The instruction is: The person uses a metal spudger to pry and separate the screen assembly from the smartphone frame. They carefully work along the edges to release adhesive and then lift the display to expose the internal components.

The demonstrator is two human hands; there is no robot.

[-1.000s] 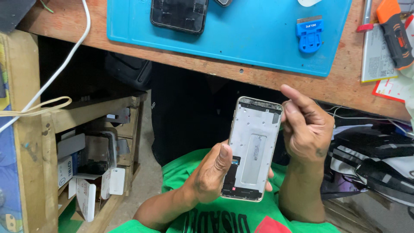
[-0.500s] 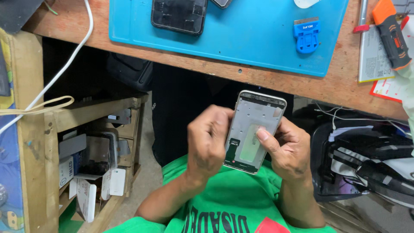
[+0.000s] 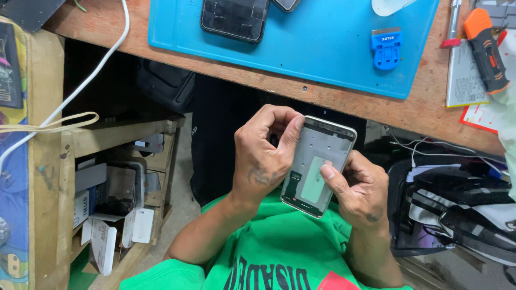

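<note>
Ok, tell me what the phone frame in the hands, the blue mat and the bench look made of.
Phone frame: probably metal, with a dull silver-grey sheen and a bright thin rim; it could be painted plastic. Blue mat: likely silicone or rubber, matte, with rounded corners and moulded ridges. Bench: wood, bare and worn, with grain and stains showing.

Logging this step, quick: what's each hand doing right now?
Left hand: closed on the upper left edge of the phone frame.
Right hand: holding the frame's right side, thumb pressed on its inner face.
</note>
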